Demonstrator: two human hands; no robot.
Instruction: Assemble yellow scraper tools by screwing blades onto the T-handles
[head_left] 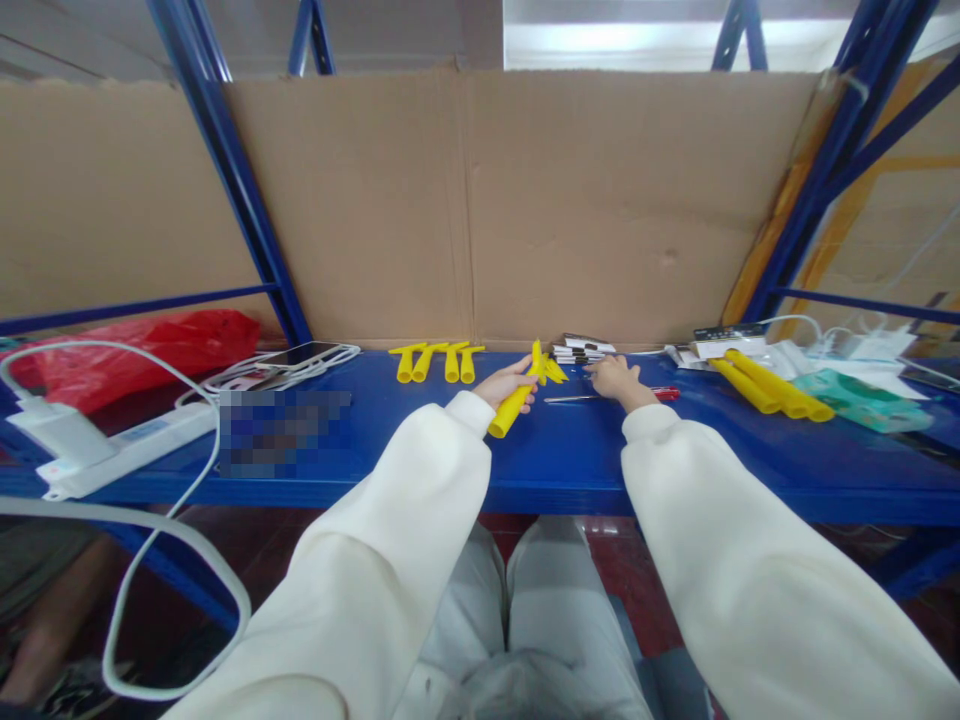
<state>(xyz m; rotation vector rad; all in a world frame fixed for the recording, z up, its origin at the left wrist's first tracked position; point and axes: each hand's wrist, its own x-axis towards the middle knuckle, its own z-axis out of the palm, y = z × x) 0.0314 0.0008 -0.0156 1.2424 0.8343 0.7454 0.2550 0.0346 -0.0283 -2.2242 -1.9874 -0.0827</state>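
My left hand [513, 386] is closed around the yellow plastic tube [511, 408], whose wide open end points down toward me. At its upper end are narrow yellow pieces [553, 369], some lying on the table just behind; where one stops and another starts is hard to tell. My right hand [616, 380] rests low at the table with its fingers bent together, and anything between the fingertips is too small to make out. Just behind it lies a stack of small black-and-white pieces [581, 349]. A screwdriver with a red handle [666, 393] passes beneath my right hand, its shaft pointing left.
Several yellow T-shaped pieces [421, 364] stand in a row at the back. To the right, yellow tubes [772, 388] lie beside a green plastic packet [862, 400]. A power strip [127, 450], cables and a red bag [150, 355] occupy the left. Blue posts and cardboard [585, 200] border the blue table.
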